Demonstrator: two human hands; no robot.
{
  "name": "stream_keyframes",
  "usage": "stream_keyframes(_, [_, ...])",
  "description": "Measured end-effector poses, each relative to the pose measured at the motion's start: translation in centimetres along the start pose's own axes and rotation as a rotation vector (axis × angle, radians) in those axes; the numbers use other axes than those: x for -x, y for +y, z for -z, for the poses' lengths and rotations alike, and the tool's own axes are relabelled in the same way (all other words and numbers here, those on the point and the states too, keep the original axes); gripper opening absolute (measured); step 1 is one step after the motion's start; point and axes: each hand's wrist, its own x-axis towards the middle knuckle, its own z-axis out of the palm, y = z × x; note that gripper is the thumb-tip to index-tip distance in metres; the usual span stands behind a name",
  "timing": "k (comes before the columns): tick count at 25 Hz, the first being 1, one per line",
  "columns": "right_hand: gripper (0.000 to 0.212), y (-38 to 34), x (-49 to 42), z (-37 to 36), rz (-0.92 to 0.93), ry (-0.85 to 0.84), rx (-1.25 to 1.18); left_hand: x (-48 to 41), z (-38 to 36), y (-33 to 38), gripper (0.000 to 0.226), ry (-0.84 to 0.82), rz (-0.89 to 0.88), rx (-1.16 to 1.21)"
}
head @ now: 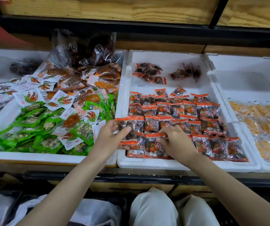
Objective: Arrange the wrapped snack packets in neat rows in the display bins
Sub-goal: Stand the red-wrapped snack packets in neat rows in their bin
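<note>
The left hand point(111, 136) grips one snack packet point(131, 123) at the near left corner of the middle bin point(147, 164). The thumb lies across the front of the packet and the fingers are curled behind it. This packet stands above the left wall of the bin and touches the first packets of the rows.

The right hand point(176, 141) is just beside it, to the right. Its fingertips point(163, 136) and thumb pinch the orange top seam of a second packet point(153, 148), which lies in the nearest row. The rest of that packet is below the fingers, toward the near wall.

The rows of packets point(188, 111) fill the near half of the bin and overlap a little, like tiles. Each packet is a small rectangle of shiny clear film with orange-red bands and a dark filling. In the far half lie two loose heaps of the same packets point(147, 72), well apart from the rows. The bin is of white foam, with thick matte walls.

The left bin point(33, 158) holds mixed green packets point(33, 128), white packets point(31, 97) and clear orange packets point(98, 82). The right bin point(245, 66) holds yellow packets point(264, 128).
</note>
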Motion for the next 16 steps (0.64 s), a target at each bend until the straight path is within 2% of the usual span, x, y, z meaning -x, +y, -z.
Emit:
stream_keyframes(4, [0.019,0.2,-0.4,0.0,-0.124,-0.023,-0.308,-0.7,-0.5,-0.5,0.028,-0.049,0.014,-0.019])
stream_keyframes(6, [0.023,0.3,-0.5,-0.2,-0.104,-0.068,-0.207,-0.9,-1.0,-0.7,0.034,-0.069,0.023,-0.050])
stream_keyframes(8, [0.037,0.2,-0.4,0.3,-0.018,-0.008,-0.108,-0.8,-2.0,-0.8,0.033,-0.103,0.072,-0.010])
stream_keyframes(9, [0.046,-0.1,-0.2,0.9,0.003,0.017,-0.194,-0.7,-2.6,-0.8,0.031,-0.119,0.117,0.034])
stream_keyframes(11, [0.055,-0.8,0.0,2.5,0.024,-0.023,-0.568,-0.5,-3.4,-0.6,0.029,-0.181,0.231,0.136])
stream_keyframes(13, [0.038,-1.3,0.4,3.5,0.099,-0.138,-0.776,-0.1,-4.3,-0.4,0.027,-0.299,0.335,0.248])
stream_keyframes(16, [0.007,-1.1,1.0,4.0,0.082,-0.162,-0.823,0.7,-5.4,0.2,0.028,-0.345,0.431,0.288])
